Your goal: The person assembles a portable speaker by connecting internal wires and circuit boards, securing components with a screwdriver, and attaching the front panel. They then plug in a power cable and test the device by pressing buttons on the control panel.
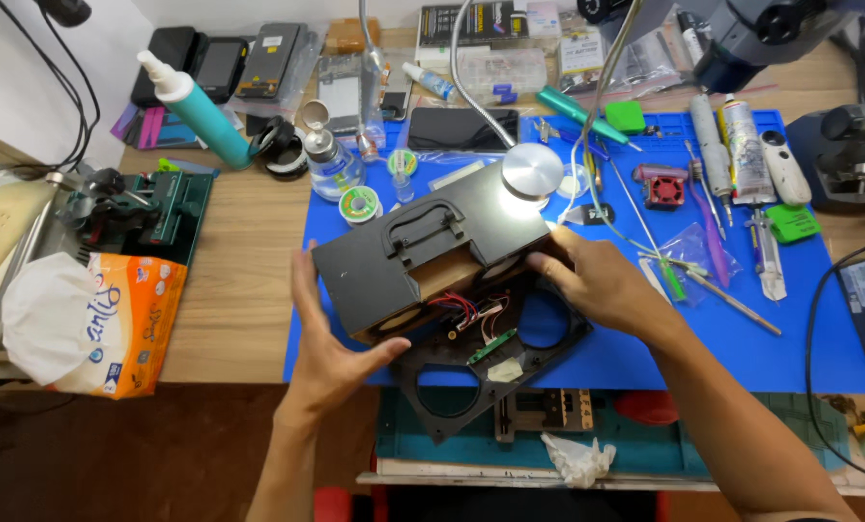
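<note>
A black, box-shaped speaker cabinet with a moulded carry handle (432,253) lies tilted on the blue rubber work mat (742,338) that covers the right part of the wooden bench (239,290). The left hand (331,343) clasps the cabinet's near left corner, palm against its end wall and thumb hooked under its lower edge. The right hand (597,282) presses on the cabinet's right end, fingers curled over the edge there; both hands grasp the cabinet.

Just in front of the cabinet, partly under it, lies a flat black front panel with round speaker cut-outs (495,362), overhanging the bench's near edge. Thin red and white wires (466,309) run from the cabinet's open underside to a small green circuit board (490,346) on that panel.

Right behind the cabinet, a round silver lamp head on a bendy metal neck (532,170) shines down. Behind the cabinet to the left stand a clear round bottle (333,164) and a teal squeeze bottle with a white nozzle (196,106). Well left of the cabinet sits an orange and white tissue pack (94,324). To the cabinet's right, tweezers and thin hand tools (713,280) lie scattered on the mat.
</note>
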